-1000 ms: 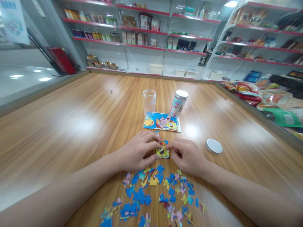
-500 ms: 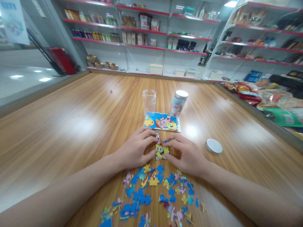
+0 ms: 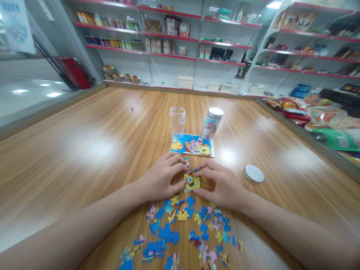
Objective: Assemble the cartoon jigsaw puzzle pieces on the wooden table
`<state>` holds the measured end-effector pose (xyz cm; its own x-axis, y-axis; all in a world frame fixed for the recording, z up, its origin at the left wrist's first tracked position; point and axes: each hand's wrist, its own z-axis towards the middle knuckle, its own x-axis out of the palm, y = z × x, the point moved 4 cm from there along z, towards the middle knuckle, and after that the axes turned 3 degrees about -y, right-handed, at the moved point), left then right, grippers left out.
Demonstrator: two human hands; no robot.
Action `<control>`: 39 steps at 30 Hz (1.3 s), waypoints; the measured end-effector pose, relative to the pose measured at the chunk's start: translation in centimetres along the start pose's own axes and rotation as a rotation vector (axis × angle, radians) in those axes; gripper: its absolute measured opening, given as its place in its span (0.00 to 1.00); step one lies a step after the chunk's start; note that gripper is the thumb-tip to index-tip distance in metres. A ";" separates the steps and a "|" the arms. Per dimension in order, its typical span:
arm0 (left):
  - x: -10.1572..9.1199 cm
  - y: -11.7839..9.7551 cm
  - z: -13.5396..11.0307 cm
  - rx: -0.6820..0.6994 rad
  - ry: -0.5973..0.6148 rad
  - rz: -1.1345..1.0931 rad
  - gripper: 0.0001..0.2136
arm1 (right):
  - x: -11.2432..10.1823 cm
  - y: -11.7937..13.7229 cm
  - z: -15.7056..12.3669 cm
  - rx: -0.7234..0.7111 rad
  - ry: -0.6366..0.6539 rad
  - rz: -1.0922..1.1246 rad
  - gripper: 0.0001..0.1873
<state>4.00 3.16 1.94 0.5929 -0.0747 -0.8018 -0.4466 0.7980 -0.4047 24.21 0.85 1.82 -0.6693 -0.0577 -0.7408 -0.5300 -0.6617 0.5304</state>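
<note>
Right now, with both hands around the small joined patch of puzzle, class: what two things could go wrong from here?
1. The left hand and right hand press the joined pieces from both sides; too hard a push could buckle the patch or pop a joint apart.
2. The loose pieces lie between the forearms; a sweep of either arm might scatter or mix them.

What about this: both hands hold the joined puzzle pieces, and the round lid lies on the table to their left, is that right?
Not quite. The head view shows the round lid lying on the table to the right of the hands, not the left. The left hand and right hand do both hold the joined puzzle pieces.
</note>
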 end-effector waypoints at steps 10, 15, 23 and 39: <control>0.0 0.1 -0.1 0.004 -0.008 0.006 0.14 | 0.1 -0.1 -0.1 0.010 -0.001 -0.007 0.21; 0.2 0.2 -0.1 0.032 -0.023 0.001 0.14 | 0.2 -0.1 -0.2 0.012 -0.008 -0.011 0.21; 0.2 0.2 -0.3 0.054 -0.040 -0.031 0.15 | 0.2 0.1 -0.1 0.015 -0.016 -0.021 0.20; -0.1 -0.1 -0.1 0.106 -0.064 -0.046 0.13 | 0.3 0.1 0.0 0.020 -0.019 -0.038 0.20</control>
<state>3.97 3.02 2.00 0.6541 -0.0775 -0.7524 -0.3468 0.8533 -0.3894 24.01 0.74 1.67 -0.6583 -0.0181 -0.7525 -0.5653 -0.6483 0.5101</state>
